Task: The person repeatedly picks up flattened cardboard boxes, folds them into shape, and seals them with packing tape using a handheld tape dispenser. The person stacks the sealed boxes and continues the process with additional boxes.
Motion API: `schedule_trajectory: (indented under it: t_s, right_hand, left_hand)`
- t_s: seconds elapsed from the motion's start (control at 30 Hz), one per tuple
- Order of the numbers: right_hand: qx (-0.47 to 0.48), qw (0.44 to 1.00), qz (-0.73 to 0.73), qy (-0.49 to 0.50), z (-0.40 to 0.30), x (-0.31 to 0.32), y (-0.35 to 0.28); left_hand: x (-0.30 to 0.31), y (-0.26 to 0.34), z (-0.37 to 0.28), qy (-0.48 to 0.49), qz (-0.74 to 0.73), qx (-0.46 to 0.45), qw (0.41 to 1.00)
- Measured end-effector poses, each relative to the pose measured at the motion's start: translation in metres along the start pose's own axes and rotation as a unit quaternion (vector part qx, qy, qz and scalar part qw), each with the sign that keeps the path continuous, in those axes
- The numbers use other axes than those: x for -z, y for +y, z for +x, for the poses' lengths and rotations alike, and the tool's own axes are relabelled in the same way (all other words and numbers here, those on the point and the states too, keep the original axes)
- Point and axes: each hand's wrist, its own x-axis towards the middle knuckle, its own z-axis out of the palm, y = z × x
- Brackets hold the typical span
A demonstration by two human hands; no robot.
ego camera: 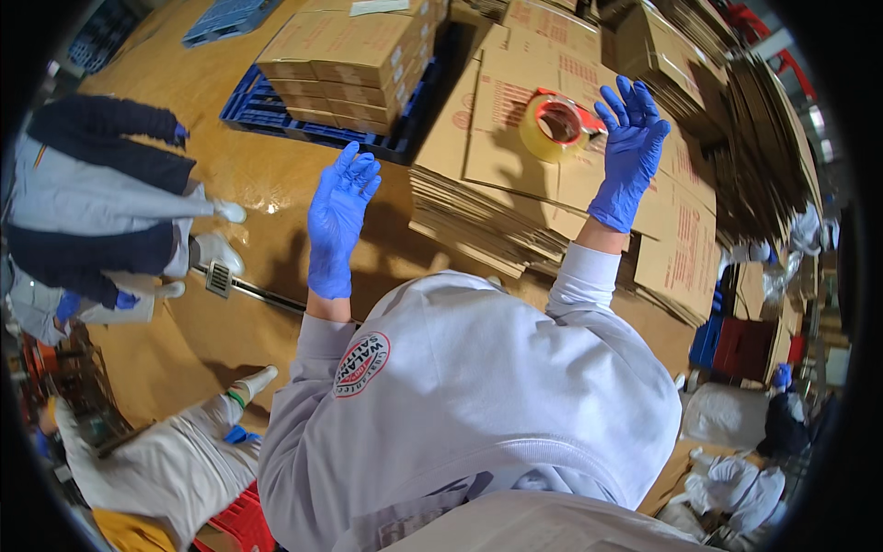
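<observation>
Both my hands are raised in blue disposable gloves with fingers apart. My left hand (341, 219) is held palm up over the floor, touching nothing. My right hand (629, 152) is above a stack of flattened cardboard boxes (517, 165), just right of a tape dispenser with a roll of clear tape (554, 128) and red parts. The dispenser lies on the top sheets, and part of its right end is near my fingers; I see no grip on it.
Closed cartons (345, 48) stand on a blue plastic pallet (255, 103). More flattened boxes (766, 138) are stacked at right. Several people, one in a dark and grey jacket (103, 186), stand at left. A floor drain (219, 278) and a red plastic crate (241, 521) lie nearby.
</observation>
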Motion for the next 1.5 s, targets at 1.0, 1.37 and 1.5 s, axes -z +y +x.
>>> schedule_trajectory:
  t_s: [1.0,1.37,1.5]
  right_hand:
    - [-0.340,0.875,0.293,-0.185,-0.058,0.027,-0.001]
    - [-0.265,0.894,0.241,-0.268,-0.057,0.032,0.009]
    - [-0.260,0.899,0.253,-0.244,-0.058,0.035,0.013]
  left_hand:
    - [-0.140,-0.192,0.052,0.137,0.417,-0.028,0.898]
    - [-0.119,-0.201,0.082,0.173,0.345,-0.152,0.910]
    - [-0.125,-0.200,0.087,0.073,0.338,-0.131,0.929]
